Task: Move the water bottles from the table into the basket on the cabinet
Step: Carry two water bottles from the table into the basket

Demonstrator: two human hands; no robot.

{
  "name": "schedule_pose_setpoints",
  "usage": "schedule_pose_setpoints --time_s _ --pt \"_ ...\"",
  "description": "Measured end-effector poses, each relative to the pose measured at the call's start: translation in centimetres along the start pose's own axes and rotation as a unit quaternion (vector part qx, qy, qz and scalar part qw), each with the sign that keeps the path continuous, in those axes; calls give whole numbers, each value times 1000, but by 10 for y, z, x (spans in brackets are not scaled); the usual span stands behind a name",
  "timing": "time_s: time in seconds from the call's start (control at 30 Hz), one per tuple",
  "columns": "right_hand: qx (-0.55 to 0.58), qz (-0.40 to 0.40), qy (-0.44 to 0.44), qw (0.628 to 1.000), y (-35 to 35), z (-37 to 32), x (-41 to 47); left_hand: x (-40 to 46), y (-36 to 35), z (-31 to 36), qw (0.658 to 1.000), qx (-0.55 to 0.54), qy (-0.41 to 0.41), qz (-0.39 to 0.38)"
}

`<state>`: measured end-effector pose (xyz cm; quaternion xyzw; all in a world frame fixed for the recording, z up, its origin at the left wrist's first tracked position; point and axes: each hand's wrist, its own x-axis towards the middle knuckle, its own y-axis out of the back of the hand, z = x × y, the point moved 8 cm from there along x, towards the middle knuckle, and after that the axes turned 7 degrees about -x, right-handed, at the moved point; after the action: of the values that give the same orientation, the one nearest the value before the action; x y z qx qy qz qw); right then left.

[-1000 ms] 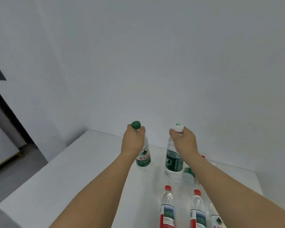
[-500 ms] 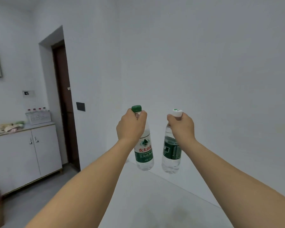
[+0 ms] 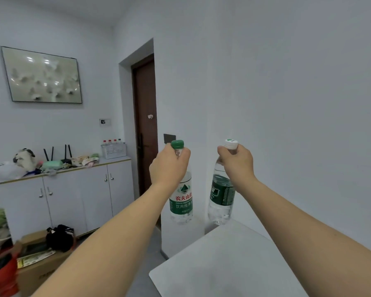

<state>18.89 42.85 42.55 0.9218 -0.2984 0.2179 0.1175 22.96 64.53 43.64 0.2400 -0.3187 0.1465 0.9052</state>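
Observation:
My left hand (image 3: pixel 168 166) grips the neck of a green-capped water bottle (image 3: pixel 181 202) with a green and white label, held upright in the air. In my right hand (image 3: pixel 237 162) hangs a white-capped water bottle (image 3: pixel 221 198) with a dark green label, also gripped at the neck. Both bottles are lifted above the corner of the white table (image 3: pixel 223 264). Across the room, a white perforated basket (image 3: pixel 114 150) stands on the right end of the white cabinet (image 3: pixel 77 189), and several bottles with coloured caps stand in it.
Clutter, a router with antennas (image 3: pixel 58 154) and a stuffed toy (image 3: pixel 25 158) cover the left of the cabinet top. A dark brown door (image 3: pixel 145 125) is beside the cabinet. Cardboard boxes (image 3: pixel 36 266), a black bag and a red bag lie on the floor at lower left.
Both hands lifted the bottles off the table. My view swung left from the table to the room, bringing the cabinet, basket and door into sight; the other table bottles left the view.

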Motion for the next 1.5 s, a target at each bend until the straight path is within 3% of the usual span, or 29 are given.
schedule_pose_setpoints --time_s 0.23,0.47,0.63,0.9,1.2,1.5 --pt "16 -54 -13 998 -137 15 21 68 35 -113 999 4 36 -4" --pt "33 -85 -33 995 -266 69 77 159 23 -235 997 7 82 -10" --pt "44 -108 -32 993 -348 85 140 243 7 -284 995 1 100 -15" --pt "56 -126 -47 989 -473 115 232 364 -5 -351 993 -56 99 -15" --pt "32 -111 -62 991 -637 172 295 474 -18 -491 975 -158 145 -52" --pt "35 -96 -53 993 -800 161 379 623 -5 -610 947 -246 189 -88"
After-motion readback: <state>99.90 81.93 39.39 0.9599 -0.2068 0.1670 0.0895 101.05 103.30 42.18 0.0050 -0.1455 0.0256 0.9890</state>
